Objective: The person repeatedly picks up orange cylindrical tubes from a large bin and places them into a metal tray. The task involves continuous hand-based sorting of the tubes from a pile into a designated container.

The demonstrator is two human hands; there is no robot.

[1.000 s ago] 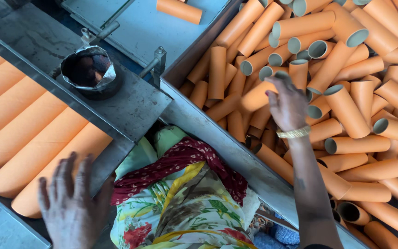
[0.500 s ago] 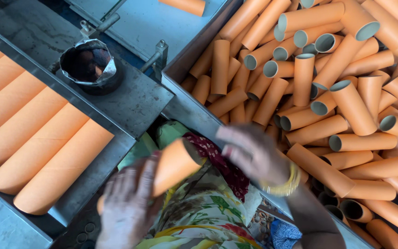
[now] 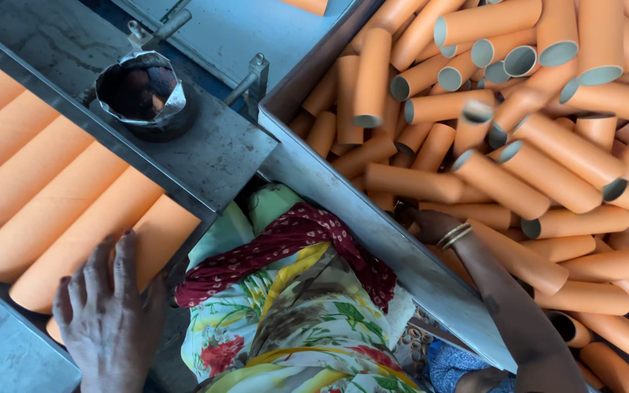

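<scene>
**Seating a tube in the row while the other hand reaches into the bin**

The left hand [image 3: 111, 320] lies flat, fingers [image 3: 121, 266] spread, on the nearest orange cardboard tube [image 3: 136, 244] at the end of the row in the metal tray [image 3: 9, 356]. Pressing evenly should keep that tube parallel and snug against its neighbours.

The right hand [image 3: 420, 222], bangles [image 3: 454, 235] at the wrist, dips among the loose tubes [image 3: 518, 145] in the bin beyond the steel rail [image 3: 373, 233]; its fingers are hidden, so I cannot tell whether they grip one. Taking one tube mid-length would probably serve best.
</scene>
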